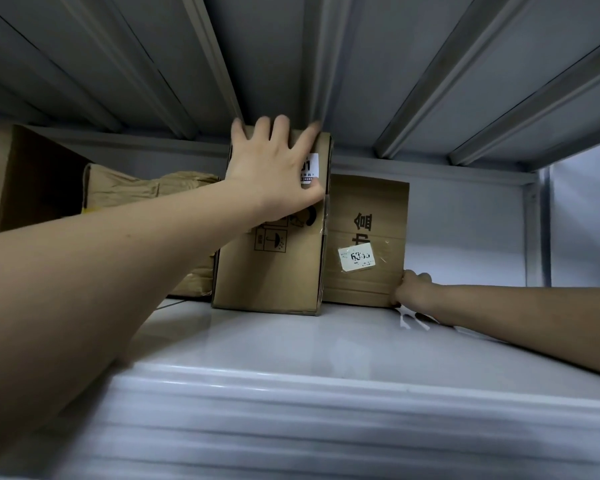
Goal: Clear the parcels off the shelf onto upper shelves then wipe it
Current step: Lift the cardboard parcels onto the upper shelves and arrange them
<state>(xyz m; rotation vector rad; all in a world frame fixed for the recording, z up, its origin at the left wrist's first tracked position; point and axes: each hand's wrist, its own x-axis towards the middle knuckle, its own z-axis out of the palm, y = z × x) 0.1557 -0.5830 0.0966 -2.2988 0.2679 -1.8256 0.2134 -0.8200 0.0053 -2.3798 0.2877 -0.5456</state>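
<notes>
A tall cardboard box (271, 271) stands upright on the white shelf (291, 344). My left hand (274, 164) lies spread over its upper front, fingers hooked on the top edge. To its right, a shorter cardboard box (364, 216) with a white sticker stands further back. My right hand (411, 289) holds that shorter box at its lower right corner, fingers curled around the edge.
A crumpled brown paper parcel (129, 188) lies left of the tall box, and a large carton (18, 174) stands at the far left. The ribbed underside of the upper shelf (291, 64) hangs close overhead. A grey shelf post (537, 223) rises at the right.
</notes>
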